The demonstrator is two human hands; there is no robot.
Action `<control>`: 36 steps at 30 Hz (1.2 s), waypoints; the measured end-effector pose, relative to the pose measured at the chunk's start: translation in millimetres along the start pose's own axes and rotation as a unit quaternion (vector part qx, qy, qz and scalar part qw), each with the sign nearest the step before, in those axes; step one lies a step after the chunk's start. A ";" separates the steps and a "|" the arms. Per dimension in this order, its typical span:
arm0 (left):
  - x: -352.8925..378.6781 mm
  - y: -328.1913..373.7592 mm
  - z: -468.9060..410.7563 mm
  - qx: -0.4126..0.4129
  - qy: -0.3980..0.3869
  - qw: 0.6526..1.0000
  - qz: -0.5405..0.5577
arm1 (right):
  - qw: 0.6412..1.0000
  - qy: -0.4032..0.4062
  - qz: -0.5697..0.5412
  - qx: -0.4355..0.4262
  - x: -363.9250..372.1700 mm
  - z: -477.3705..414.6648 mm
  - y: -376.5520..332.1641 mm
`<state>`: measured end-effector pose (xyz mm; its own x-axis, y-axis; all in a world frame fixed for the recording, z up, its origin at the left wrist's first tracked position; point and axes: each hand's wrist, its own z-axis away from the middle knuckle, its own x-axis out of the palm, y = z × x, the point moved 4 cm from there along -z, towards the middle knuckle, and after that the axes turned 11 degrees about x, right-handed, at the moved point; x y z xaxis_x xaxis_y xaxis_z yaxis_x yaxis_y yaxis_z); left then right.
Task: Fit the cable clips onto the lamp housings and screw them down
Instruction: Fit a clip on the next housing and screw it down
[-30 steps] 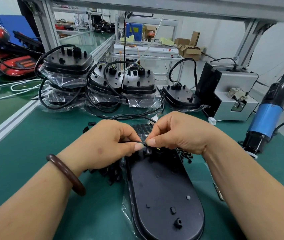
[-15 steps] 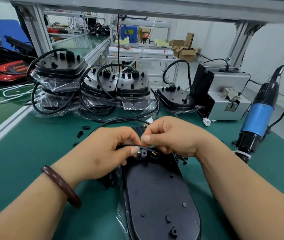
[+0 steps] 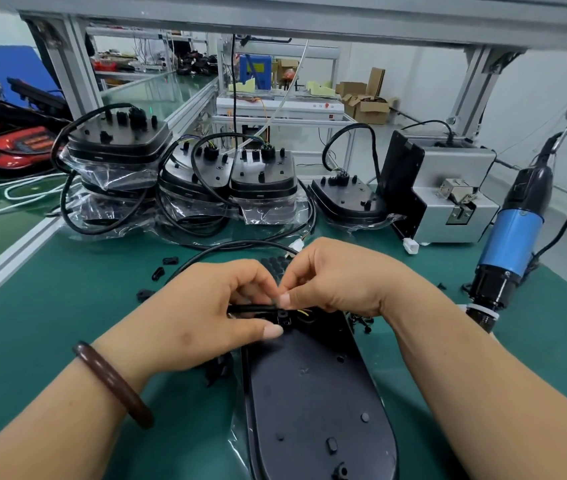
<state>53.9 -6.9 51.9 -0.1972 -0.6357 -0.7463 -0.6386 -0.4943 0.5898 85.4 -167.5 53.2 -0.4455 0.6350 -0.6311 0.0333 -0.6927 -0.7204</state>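
A black oval lamp housing (image 3: pixel 313 393) lies back-up on the green mat in front of me. Its black cable (image 3: pixel 240 244) loops out behind my hands. At the housing's far end, a small black cable clip (image 3: pixel 284 317) sits around the cable. My left hand (image 3: pixel 206 317) pinches the cable and clip from the left, thumb against the clip. My right hand (image 3: pixel 337 278) pinches the cable just above the clip from the right; thin coloured wires show under its fingers. Loose black clips (image 3: pixel 170 261) lie on the mat to the left.
Stacks of bagged lamp housings (image 3: pixel 185 174) with coiled cables stand at the back. A grey screw feeder (image 3: pixel 448 195) sits back right. A blue electric screwdriver (image 3: pixel 510 240) hangs at the right. Small black screws (image 3: pixel 361 322) lie by the housing. An aluminium rail (image 3: pixel 5 254) borders the left.
Both hands stay pinched at the housing's far end. My left thumb has slid down beside the clip, which now shows between the hands.
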 end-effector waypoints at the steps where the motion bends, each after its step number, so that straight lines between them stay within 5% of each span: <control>1: 1.8 0.0 -0.2 -0.003 0.011 1.000 -0.013 | 1.000 0.007 0.015 0.002 -0.3 0.2 -0.2; 5: 8.9 0.0 -3.0 -0.018 0.073 0.995 -0.065 | 1.000 -0.001 -0.005 0.000 0.1 1.7 0.4; 16: 12.8 -3.4 -2.2 -0.033 0.082 0.995 0.048 | 0.986 -0.035 -0.162 0.018 -0.5 1.6 13.3; 20: 12.9 -5.7 -2.7 -0.047 0.079 0.994 0.062 | 0.954 0.111 -0.267 0.086 -44.3 -0.4 38.7; 25: 12.7 -6.6 -3.0 -0.053 0.079 0.993 0.066 | 0.934 0.277 -0.085 0.208 -77.1 0.7 82.0; 36: 10.4 -4.9 -2.4 -0.043 0.071 0.994 0.077 | 0.913 0.132 0.245 0.298 -73.9 5.6 89.6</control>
<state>56.8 -12.5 42.0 -0.1775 -0.7820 -0.5974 -0.5422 -0.4289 0.7225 116.3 -278.5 37.0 -0.2730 0.2046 -0.9400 -0.3565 -0.9291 -0.0987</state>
